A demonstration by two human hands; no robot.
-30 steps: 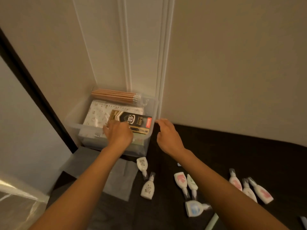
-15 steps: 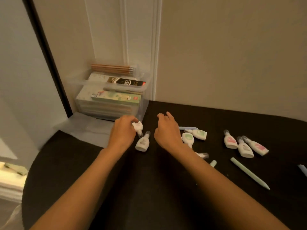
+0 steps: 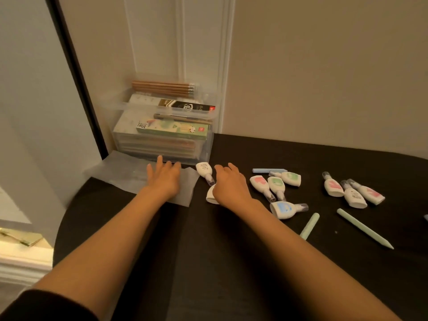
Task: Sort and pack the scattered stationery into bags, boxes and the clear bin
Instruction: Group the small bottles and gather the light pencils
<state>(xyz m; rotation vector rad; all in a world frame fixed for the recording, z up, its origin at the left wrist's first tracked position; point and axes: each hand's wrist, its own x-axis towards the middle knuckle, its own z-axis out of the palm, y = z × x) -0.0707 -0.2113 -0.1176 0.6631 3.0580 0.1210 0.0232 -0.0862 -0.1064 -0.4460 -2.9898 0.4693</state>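
Observation:
The clear bin [image 3: 209, 147] stands in the wall corner, stacked with notebooks, a green box, a black box and a bundle of pencils [image 3: 163, 88] on top. In front of it a flat clear bag [image 3: 129, 173] lies on the black table. My left hand [image 3: 163, 179] rests flat on that bag, fingers spread. My right hand [image 3: 230, 185] hovers over a white correction-tape dispenser [image 3: 210, 195], fingers loosely bent, holding nothing. Another dispenser [image 3: 204, 170] lies between my hands. Several more dispensers [image 3: 275, 185] lie to the right.
A further group of three dispensers [image 3: 353, 192] lies at the far right. Two pale green pens [image 3: 363, 228] and a light blue pen [image 3: 268, 170] lie on the table [image 3: 231, 262]. The table's curved left edge drops toward the floor.
Both hands withdrew from the bin to the table. My left hand then slid left off a dispenser onto the clear bag. The view shifted downward.

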